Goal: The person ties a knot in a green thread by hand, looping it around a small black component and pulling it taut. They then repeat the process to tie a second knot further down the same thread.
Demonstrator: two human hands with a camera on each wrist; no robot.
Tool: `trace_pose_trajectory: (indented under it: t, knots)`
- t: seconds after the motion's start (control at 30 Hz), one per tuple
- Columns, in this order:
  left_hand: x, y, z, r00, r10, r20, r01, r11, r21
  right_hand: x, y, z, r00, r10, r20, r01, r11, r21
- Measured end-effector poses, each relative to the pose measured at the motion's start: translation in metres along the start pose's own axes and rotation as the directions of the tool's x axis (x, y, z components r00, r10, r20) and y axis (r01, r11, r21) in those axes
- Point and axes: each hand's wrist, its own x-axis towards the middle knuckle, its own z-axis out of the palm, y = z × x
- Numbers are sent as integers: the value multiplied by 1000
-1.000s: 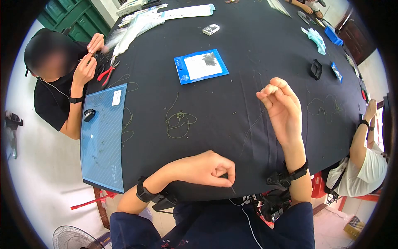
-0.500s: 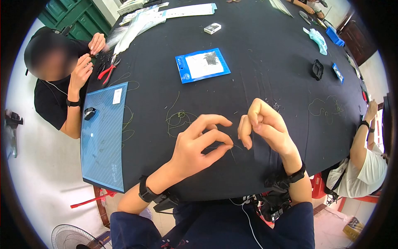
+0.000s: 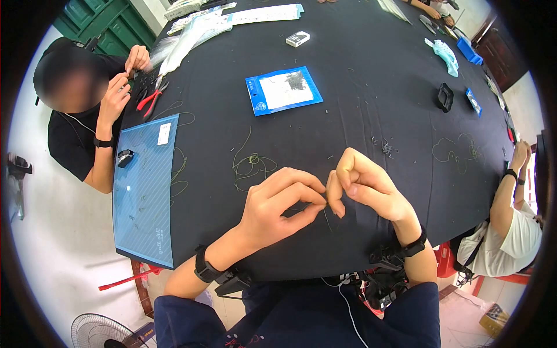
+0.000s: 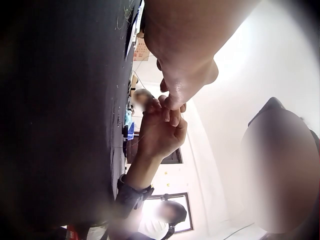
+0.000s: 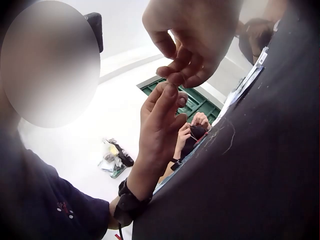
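Just above the black tablecloth (image 3: 278,139), the two hands meet fingertip to fingertip. My left hand (image 3: 278,203) pinches a very thin line (image 3: 328,220) between thumb and fingers, and a short end hangs below. My right hand (image 3: 371,185) has its fingers curled and pinched at the same spot; the line there is mostly hidden by the fingers. In the left wrist view the right hand (image 4: 162,135) touches the left fingertips. The right wrist view shows the left hand (image 5: 160,120) below the right hand (image 5: 195,35). Left of the hands lies a loose green line coil (image 3: 253,165).
Beyond the hands lie a blue-and-white packet (image 3: 283,91) and a small white box (image 3: 297,39). A blue mat (image 3: 145,197) and red pliers (image 3: 151,101) are at the left, beside a seated person. Dark clippings (image 3: 387,148) and a black tray (image 3: 445,97) lie to the right.
My right hand has come down and left from its raised position to meet my left hand. The left hand has risen slightly and turned, its fingers now extended toward the right fingertips.
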Motion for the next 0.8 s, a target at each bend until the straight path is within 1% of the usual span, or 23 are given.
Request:
trace_pose_trajectory:
  t: [0.13,0.33,0.53,0.63,0.8]
  knots:
    - [1,-1,1,998,66,-4,-66,997,26,0,0,1,1000,3,19,-4,1000,4]
    - [1,-3,1,994,109,12,-110,993,45,0,-1,2,998,36,44,-34,998,-44]
    - [3,0,0,993,106,45,-109,991,74,-1,-1,2,996,72,46,-68,995,-78]
    - [1,-1,2,995,76,58,-79,996,33,-1,-3,3,995,95,33,-91,990,-104]
    - [1,1,1,995,44,87,-46,999,22,-1,-5,3,991,130,22,-126,983,-133]
